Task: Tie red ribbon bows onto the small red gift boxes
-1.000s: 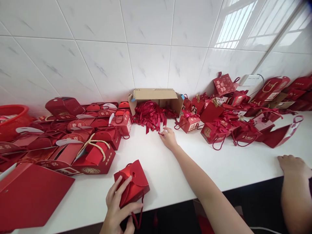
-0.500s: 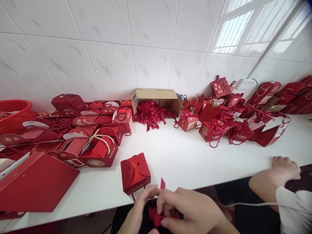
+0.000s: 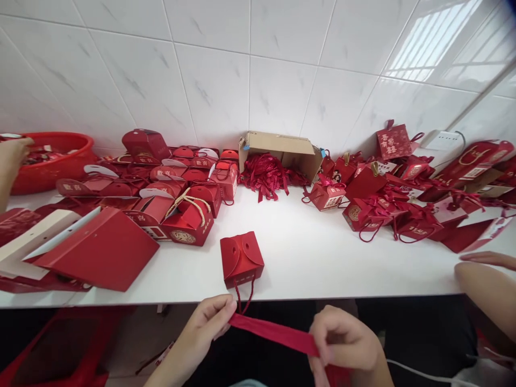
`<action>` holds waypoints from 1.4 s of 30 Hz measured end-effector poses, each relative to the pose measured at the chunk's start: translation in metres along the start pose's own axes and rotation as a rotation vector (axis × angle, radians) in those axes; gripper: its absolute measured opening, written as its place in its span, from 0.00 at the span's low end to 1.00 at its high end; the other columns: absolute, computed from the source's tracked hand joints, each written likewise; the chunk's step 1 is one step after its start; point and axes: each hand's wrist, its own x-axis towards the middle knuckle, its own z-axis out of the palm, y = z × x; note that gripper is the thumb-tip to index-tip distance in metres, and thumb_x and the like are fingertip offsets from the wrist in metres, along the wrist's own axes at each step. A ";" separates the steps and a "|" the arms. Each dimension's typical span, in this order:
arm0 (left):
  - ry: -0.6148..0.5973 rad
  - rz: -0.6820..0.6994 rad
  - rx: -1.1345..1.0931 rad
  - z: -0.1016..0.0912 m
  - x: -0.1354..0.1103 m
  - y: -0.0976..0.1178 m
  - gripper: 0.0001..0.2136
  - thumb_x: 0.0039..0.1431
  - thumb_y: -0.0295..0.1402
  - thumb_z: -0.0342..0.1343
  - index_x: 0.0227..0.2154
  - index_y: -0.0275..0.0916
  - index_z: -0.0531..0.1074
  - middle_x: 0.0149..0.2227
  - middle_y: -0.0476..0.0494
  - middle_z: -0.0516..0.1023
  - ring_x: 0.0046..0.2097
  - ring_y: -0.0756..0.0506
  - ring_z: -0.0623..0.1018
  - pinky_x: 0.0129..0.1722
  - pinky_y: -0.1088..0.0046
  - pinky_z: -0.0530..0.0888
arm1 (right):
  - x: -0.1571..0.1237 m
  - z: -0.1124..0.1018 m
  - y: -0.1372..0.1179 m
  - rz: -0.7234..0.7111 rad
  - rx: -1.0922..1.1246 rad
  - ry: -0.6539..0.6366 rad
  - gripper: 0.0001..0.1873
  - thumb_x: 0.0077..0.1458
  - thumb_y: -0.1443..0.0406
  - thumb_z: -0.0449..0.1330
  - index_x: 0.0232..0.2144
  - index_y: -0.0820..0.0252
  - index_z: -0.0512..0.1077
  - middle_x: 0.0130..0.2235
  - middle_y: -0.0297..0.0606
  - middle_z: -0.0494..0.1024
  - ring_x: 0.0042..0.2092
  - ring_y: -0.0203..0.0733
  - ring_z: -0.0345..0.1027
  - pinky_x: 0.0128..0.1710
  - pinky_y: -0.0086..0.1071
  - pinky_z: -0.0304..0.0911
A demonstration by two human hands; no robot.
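Observation:
A dark pink ribbon (image 3: pixel 274 332) is stretched between my two hands below the table's front edge. My left hand (image 3: pixel 212 318) pinches one end between thumb and fingers. My right hand (image 3: pixel 344 338) has its fingers closed around the ribbon farther along, and more of it hangs beneath. Just beyond my left hand, a small red gift box (image 3: pixel 242 259) rests near the table edge, its top flaps folded over. The box's dark red cord handle (image 3: pixel 244 296) droops over the edge, close to my left fingertips.
A cardboard box (image 3: pixel 282 141) against the wall holds a heap of ribbons (image 3: pixel 264 174). Red gift boxes (image 3: pixel 189 228) crowd the left; ribboned boxes (image 3: pixel 373 215) stand right. Other people's hands show beside a red basin (image 3: pixel 76 150) and at the right table edge (image 3: pixel 489 260).
My hands have moved apart, drawing the bunched ribbon out straight between them. The camera view has shifted left, bringing more of the basin and another person's hand into sight.

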 end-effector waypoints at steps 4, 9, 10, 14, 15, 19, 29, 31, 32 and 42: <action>-0.186 0.031 0.063 0.009 0.000 0.000 0.23 0.55 0.52 0.49 0.18 0.38 0.56 0.21 0.54 0.53 0.25 0.52 0.55 0.26 0.75 0.56 | 0.006 0.000 0.007 -0.209 0.221 0.260 0.28 0.40 0.42 0.59 0.16 0.54 0.52 0.11 0.28 0.62 0.12 0.35 0.58 0.16 0.30 0.57; -0.362 -0.025 0.233 0.033 -0.002 -0.010 0.21 0.58 0.49 0.47 0.19 0.38 0.55 0.23 0.53 0.55 0.28 0.52 0.56 0.28 0.75 0.55 | 0.029 -0.003 -0.012 -0.448 0.246 0.668 0.19 0.42 0.53 0.67 0.21 0.55 0.62 0.17 0.27 0.67 0.16 0.33 0.59 0.22 0.32 0.60; -0.361 -0.035 0.260 0.034 -0.002 -0.014 0.21 0.58 0.49 0.47 0.20 0.38 0.54 0.23 0.54 0.53 0.28 0.51 0.55 0.28 0.75 0.55 | 0.032 -0.006 -0.016 -0.498 0.261 0.728 0.18 0.44 0.52 0.67 0.22 0.55 0.64 0.16 0.26 0.66 0.15 0.31 0.57 0.22 0.30 0.60; -0.300 -0.088 0.267 0.024 0.000 -0.037 0.23 0.57 0.52 0.44 0.19 0.39 0.50 0.22 0.54 0.49 0.27 0.51 0.53 0.26 0.75 0.53 | 0.038 -0.024 -0.029 -0.611 0.284 0.987 0.12 0.50 0.57 0.64 0.24 0.56 0.69 0.17 0.24 0.60 0.18 0.27 0.52 0.21 0.26 0.55; -0.275 -0.105 0.266 0.019 0.000 -0.043 0.23 0.56 0.53 0.45 0.19 0.40 0.50 0.22 0.55 0.49 0.27 0.51 0.53 0.26 0.75 0.53 | 0.038 -0.028 -0.031 -0.614 0.286 1.032 0.11 0.50 0.59 0.64 0.23 0.57 0.69 0.20 0.26 0.62 0.20 0.28 0.54 0.22 0.26 0.56; -0.196 -0.151 0.323 0.005 -0.002 -0.062 0.24 0.54 0.54 0.46 0.19 0.40 0.49 0.22 0.55 0.48 0.26 0.51 0.52 0.25 0.75 0.52 | 0.044 -0.031 -0.033 -0.520 0.353 1.028 0.09 0.48 0.60 0.65 0.26 0.57 0.69 0.30 0.31 0.67 0.31 0.32 0.62 0.31 0.30 0.64; 0.008 -0.121 0.585 0.002 -0.010 -0.094 0.14 0.56 0.42 0.49 0.21 0.39 0.60 0.22 0.52 0.63 0.27 0.49 0.65 0.28 0.74 0.59 | 0.067 -0.022 -0.030 -0.358 0.311 0.896 0.10 0.51 0.58 0.62 0.27 0.57 0.68 0.23 0.28 0.59 0.22 0.30 0.49 0.19 0.25 0.51; 0.118 -0.005 0.589 0.000 -0.015 -0.084 0.08 0.55 0.37 0.51 0.25 0.39 0.65 0.27 0.49 0.69 0.31 0.47 0.69 0.32 0.73 0.64 | 0.070 -0.024 -0.031 -0.375 0.233 0.917 0.12 0.51 0.57 0.62 0.25 0.58 0.68 0.20 0.26 0.57 0.19 0.28 0.44 0.16 0.24 0.43; 0.193 0.063 0.577 -0.001 -0.016 -0.077 0.06 0.56 0.36 0.51 0.28 0.39 0.66 0.29 0.48 0.70 0.32 0.47 0.70 0.33 0.73 0.65 | 0.073 -0.023 -0.032 -0.377 0.177 0.930 0.14 0.51 0.56 0.61 0.23 0.59 0.67 0.18 0.25 0.55 0.18 0.28 0.42 0.16 0.25 0.41; 0.564 0.682 0.746 -0.007 0.042 0.008 0.20 0.56 0.31 0.53 0.52 0.39 0.62 0.57 0.35 0.63 0.60 0.36 0.61 0.57 0.52 0.62 | 0.119 -0.004 -0.037 -0.080 -0.576 0.770 0.18 0.51 0.55 0.59 0.17 0.61 0.64 0.17 0.28 0.57 0.21 0.30 0.47 0.21 0.27 0.45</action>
